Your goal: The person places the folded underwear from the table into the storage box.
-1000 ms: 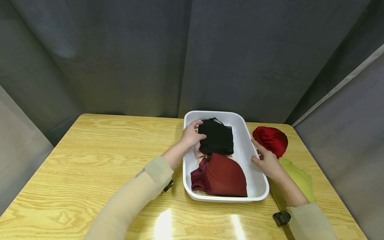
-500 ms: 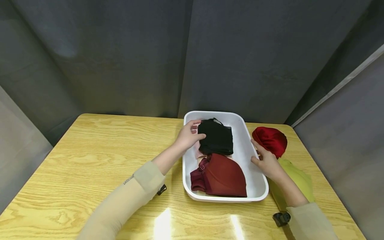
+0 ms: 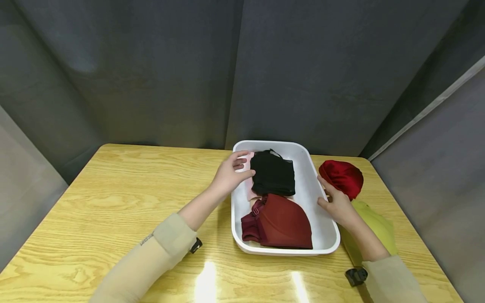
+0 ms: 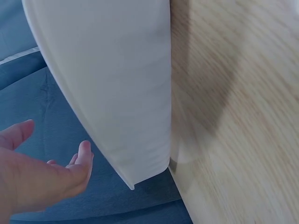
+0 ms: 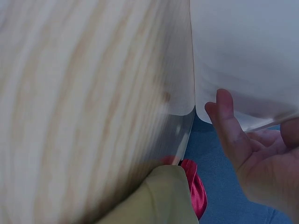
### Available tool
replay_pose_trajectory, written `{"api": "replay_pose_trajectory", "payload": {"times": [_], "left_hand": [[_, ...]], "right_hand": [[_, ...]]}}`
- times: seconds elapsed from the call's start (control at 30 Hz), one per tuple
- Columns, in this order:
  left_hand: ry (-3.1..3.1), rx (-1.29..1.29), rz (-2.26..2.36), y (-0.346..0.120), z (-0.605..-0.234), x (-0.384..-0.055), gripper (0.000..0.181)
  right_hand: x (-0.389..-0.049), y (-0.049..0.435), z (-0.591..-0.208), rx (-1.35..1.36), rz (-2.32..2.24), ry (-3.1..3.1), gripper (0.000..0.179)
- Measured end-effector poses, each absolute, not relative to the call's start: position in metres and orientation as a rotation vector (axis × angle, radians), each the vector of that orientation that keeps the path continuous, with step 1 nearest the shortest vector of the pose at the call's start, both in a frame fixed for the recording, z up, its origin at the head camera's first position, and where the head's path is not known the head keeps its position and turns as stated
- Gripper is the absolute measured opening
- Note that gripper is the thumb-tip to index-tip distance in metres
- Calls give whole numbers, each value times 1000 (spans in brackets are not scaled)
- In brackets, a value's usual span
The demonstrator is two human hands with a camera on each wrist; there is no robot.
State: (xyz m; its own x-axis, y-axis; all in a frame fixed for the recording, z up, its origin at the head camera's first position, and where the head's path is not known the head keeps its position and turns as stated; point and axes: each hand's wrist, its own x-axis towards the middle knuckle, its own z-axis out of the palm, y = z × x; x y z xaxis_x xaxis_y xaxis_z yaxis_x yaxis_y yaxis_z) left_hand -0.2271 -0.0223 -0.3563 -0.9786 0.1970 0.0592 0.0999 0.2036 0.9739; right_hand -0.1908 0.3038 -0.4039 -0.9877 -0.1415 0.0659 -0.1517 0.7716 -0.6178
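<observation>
A white plastic tub (image 3: 283, 251) stands on the wooden table. Inside lie a folded black garment (image 3: 273, 172) with a thin strap and, nearer the front, a folded dark red bra (image 3: 286, 221). Pale pink cloth (image 3: 250, 187) shows beneath them. My left hand (image 3: 230, 171) hovers at the tub's left rim, fingers spread and holding nothing, its thumb close to the black garment. On the right side, my right hand (image 3: 337, 204) holds the tub's rim, thumb on the inner side and fingers along the outer wall (image 5: 233, 109).
Right of the tub lies a shiny red cloth item (image 3: 342, 176). In front of it is a yellow-green garment (image 3: 375, 225), partly hidden by the right forearm. Bare wooden table (image 3: 132, 198) spreads to the left. Dark grey curtains (image 3: 170, 75) hang behind the table.
My left hand has drawn back leftward from the black garment toward the tub's rim, and its forearm has shifted left. The right hand and the clothes have stayed in place.
</observation>
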Motion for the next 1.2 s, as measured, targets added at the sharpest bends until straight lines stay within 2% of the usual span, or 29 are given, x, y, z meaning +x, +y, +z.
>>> {"api": "replay_pose_trajectory", "payload": {"times": [0.77,1.2], "left_hand": [[2447,385,1980,-44,-356,-189,57],[2374,270,1969,-55,-368,-174,62]], "right_hand": [[-191,302,-400,251,1023,-2934,61],[-192,302,-400,239,1008,-2946,61]]}}
